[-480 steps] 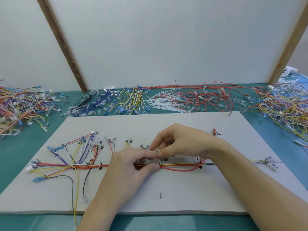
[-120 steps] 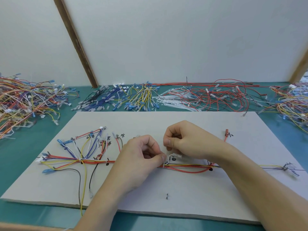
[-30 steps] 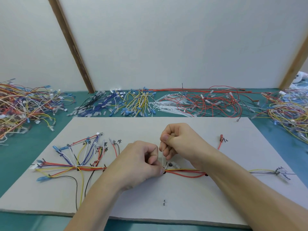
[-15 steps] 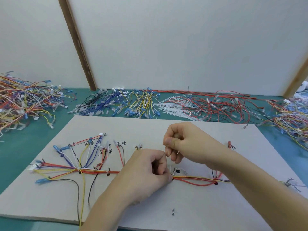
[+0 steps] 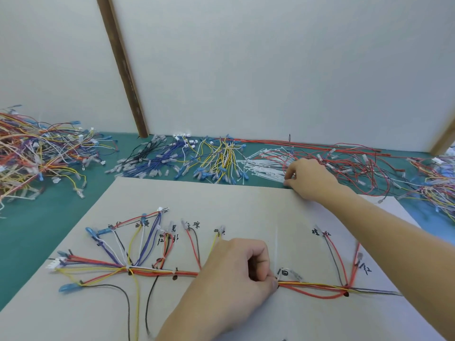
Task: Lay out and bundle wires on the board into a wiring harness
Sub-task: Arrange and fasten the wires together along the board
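A grey board (image 5: 246, 207) carries a wire harness (image 5: 157, 271) running left to right, with coloured branches fanning up to handwritten labels. My left hand (image 5: 236, 274) rests on the board, fingers pinched on the trunk of the harness near a white cable tie (image 5: 276, 252) that stands up from it. My right hand (image 5: 310, 178) is stretched past the far edge of the board into a pile of white cable ties (image 5: 263, 166), fingertips closed among them. Whether it holds a tie I cannot tell. Right of my left hand the trunk runs on to a tied junction (image 5: 346, 289).
Loose wire heaps lie on the green table: a mixed tangle (image 5: 37, 153) at left, blue and black wires (image 5: 157, 158), yellow wires (image 5: 219, 156), red wires (image 5: 352, 166) and another heap (image 5: 438, 183) at right. A white wall with a wooden strip (image 5: 123, 70) stands behind.
My right hand has left the harness and reached forward and right to the cable tie pile. My left hand stays pinched on the trunk. The view has moved closer to the board.
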